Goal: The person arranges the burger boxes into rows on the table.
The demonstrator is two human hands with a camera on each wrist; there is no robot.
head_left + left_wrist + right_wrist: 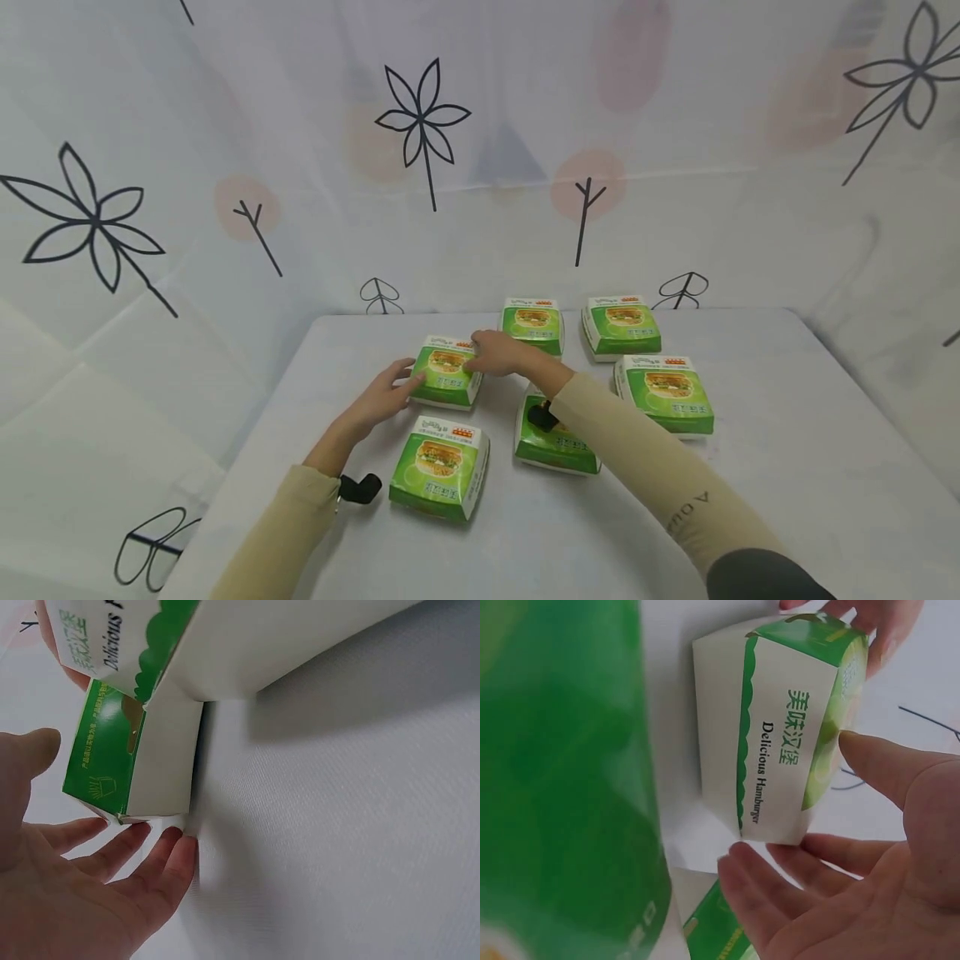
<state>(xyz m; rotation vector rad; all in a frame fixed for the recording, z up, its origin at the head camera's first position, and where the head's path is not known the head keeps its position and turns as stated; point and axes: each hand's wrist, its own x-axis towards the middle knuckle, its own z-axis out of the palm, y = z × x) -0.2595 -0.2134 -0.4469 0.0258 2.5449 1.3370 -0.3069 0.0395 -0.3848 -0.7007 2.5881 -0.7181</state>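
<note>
A green and white hamburger box [446,372] lies between both hands at the left back of the group. My left hand [385,396] has its fingertips against the box's left side; in the left wrist view that hand's thumb [39,750] stands apart from the box. From the far right corner my right hand [497,353] holds the same box. In the right wrist view its thumb [855,746] meets the top edge and its fingers [757,892] reach the box's end. Another hamburger box [440,467] sits just in front.
Several matching boxes stand on the white table [540,542]: one box [558,442] under the right forearm, one box [667,392] farther right, and two at the back edge, a box [534,321] and a box [622,325]. A patterned curtain [480,233] hangs behind.
</note>
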